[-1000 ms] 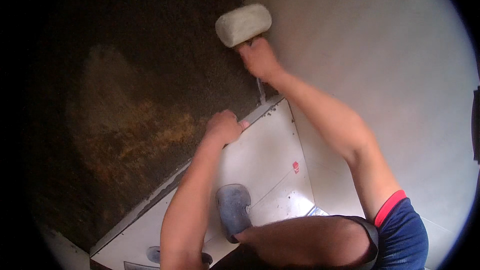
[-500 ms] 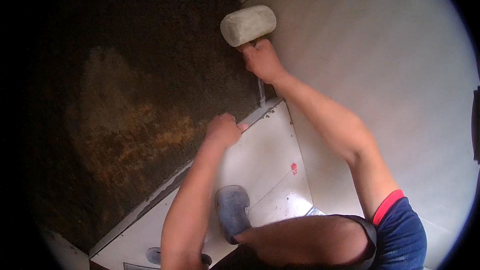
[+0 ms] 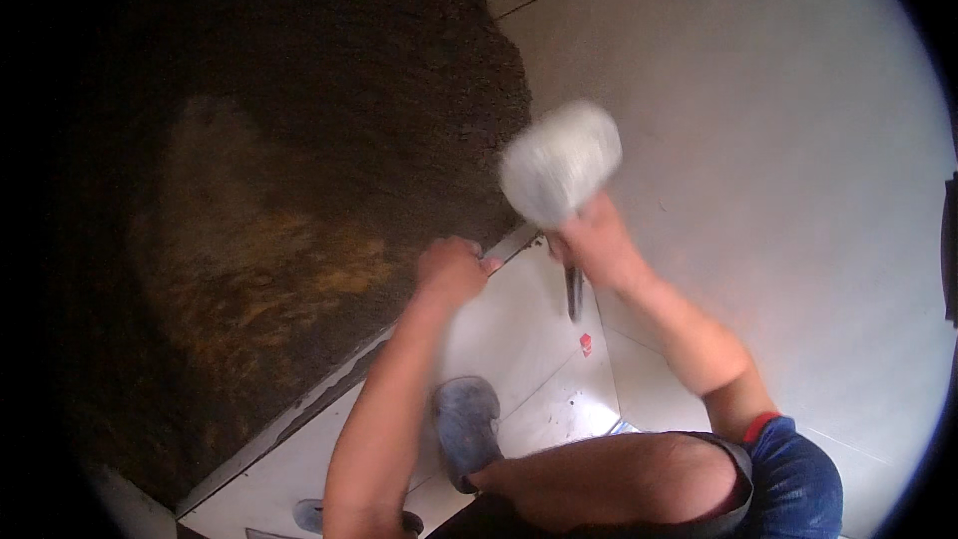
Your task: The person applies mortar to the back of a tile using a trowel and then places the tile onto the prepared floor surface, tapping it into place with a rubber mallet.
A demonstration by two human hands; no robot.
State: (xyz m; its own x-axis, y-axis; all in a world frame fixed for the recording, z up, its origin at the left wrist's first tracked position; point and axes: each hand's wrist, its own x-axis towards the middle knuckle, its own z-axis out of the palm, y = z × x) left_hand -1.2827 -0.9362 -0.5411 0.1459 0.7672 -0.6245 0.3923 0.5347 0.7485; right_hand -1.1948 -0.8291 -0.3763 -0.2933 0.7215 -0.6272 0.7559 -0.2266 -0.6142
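Observation:
My right hand [image 3: 597,243] is wrapped round the handle of a white-headed mallet [image 3: 561,162], gripping it close under the head. The dark lower handle points down past the fist, over the far corner of a pale floor tile [image 3: 489,324]. Both mallet head and hand are a little blurred. My left hand [image 3: 454,269] is closed over that tile's far edge, its thumb on the pale surface and its fingers curled down on the dark side, partly hidden. A grey strip [image 3: 514,248] runs along this edge beneath the hand.
Dark, rough mortar bed [image 3: 299,190] spreads beyond the tile edge on the left. Large pale tiles [image 3: 758,190] cover the right side. A grey shoe [image 3: 467,429] rests on the near tile beside my bare knee [image 3: 639,484]. A small red mark [image 3: 586,344] sits on the tile.
My right hand has brought the mallet nearer and to the right, from over the mortar's border to above the tile corner. My left hand stays at the tile edge.

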